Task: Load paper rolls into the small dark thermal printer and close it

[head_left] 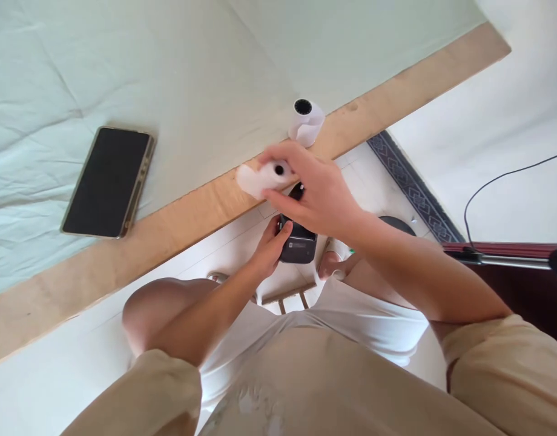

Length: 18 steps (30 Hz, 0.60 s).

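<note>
Between the thumb and fingers of my right hand (312, 188) is a small white paper roll (272, 174) with a dark core, its loose end hanging out to the left. Just below, my left hand (270, 248) grips a black handheld printer (299, 247) by its left side, thumb on top. The printer's upper part is partly hidden behind my right hand. A second white paper roll (307, 124), with a wider black core, stands at the table's edge beyond my right hand.
A phone (109, 181) lies dark-screened on the pale green cloth (192, 79) to the left. The table's wooden edge (206, 209) runs diagonally across. A thin black cable (500, 175) and a metal bar (514, 261) are on the right.
</note>
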### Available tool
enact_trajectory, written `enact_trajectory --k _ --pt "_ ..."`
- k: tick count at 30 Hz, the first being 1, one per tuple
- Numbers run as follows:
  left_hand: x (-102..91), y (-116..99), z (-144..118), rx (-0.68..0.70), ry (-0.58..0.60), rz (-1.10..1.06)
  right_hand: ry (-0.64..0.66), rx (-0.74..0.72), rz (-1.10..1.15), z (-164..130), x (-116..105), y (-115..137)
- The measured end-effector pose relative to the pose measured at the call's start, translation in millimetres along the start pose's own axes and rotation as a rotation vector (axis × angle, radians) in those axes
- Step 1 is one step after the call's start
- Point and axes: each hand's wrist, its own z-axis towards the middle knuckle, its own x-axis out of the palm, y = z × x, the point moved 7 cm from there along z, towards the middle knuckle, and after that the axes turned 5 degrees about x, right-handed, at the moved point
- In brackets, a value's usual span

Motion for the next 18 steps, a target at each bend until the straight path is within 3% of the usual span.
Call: enact_trajectory --k 3,6,8,11,12,16,18 --pt "-0.1 -1.8 -1.8 -0.025 0.007 0.003 0.072 0.057 -0.154 38.2 27.2 6.0" --pt "3.8 -3.3 -5.2 -0.048 0.027 -0.020 0.166 0.097 -0.216 46.4 41.9 1.0" --pt "6.3 -4.0 -7.0 -0.043 0.037 -0.035 0.076 0.011 -0.220 40.1 26.5 1.1" --pt "7.4 -2.8 -8.5 -0.040 0.037 -0.044 -0.217 -0.071 -0.227 31.1 -20.1 -11.5" --pt "7.3 -2.0 -8.6 -0.042 0.037 -0.045 -0.233 -0.041 -0.247 32.6 -28.8 -22.2" --pt "7.3 -1.4 -8.0 -0.038 0.037 -0.060 -0.193 0.393 -0.319 45.5 -36.2 -81.6" --pt "7.7 -2.0 -7.9 -0.040 0.037 -0.065 -0.183 0.436 -0.302 48.4 -29.9 -90.0"
